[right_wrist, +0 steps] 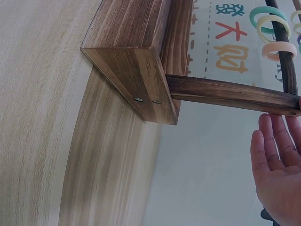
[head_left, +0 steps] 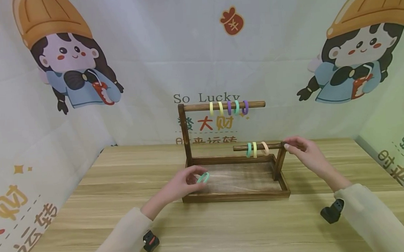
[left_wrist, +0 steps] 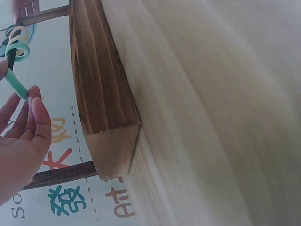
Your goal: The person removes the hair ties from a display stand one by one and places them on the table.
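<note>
My left hand (head_left: 183, 183) pinches a green ring (head_left: 202, 177) over the wooden tray (head_left: 237, 195); my right hand (head_left: 303, 151), fingers relaxed, touches the lower rod's (head_left: 257, 147) end.

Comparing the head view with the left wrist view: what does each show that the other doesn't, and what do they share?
Only the head view shows the whole wooden rack, its upper rod carrying five rings, the right hand at the end of the lower rod, and the table. Only the left wrist view shows the underside corner of the rack's tray close up. Both show the left hand pinching a green ring, and the three rings on the lower rod.
</note>
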Motion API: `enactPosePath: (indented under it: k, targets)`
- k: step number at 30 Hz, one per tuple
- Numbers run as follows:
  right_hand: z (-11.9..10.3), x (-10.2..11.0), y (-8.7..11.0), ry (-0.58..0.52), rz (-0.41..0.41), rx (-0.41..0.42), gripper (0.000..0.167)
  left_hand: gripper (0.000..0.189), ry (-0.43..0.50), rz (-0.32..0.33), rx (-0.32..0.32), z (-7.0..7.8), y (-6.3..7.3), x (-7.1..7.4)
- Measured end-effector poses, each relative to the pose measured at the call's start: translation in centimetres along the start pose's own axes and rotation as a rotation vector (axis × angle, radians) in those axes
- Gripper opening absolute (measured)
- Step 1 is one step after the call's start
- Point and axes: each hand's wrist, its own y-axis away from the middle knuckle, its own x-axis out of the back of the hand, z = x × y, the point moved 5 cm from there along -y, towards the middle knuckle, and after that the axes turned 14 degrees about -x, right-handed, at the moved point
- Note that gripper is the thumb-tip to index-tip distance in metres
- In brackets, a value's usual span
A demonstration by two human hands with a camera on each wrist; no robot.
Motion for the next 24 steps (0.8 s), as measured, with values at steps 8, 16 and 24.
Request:
enactPosePath:
  k: [8, 16, 24]
  targets:
    - [0.0, 0.0, 0.0, 0.007, 0.0, 0.01, 0.04, 0.039, -0.059, -0.07, -0.029, -0.2, 1.6, 0.0]
    - [0.0, 0.1, 0.1, 0.002, -0.008, 0.015, 0.039, 0.042, -0.137, -0.121, -0.053, -0.3, 3.0, 0.0]
    - [0.0, 0.0, 0.0, 0.0, -0.011, 0.011, 0.039, 0.032, -0.19, -0.167, -0.109, 0.1, 4.0, 0.1]
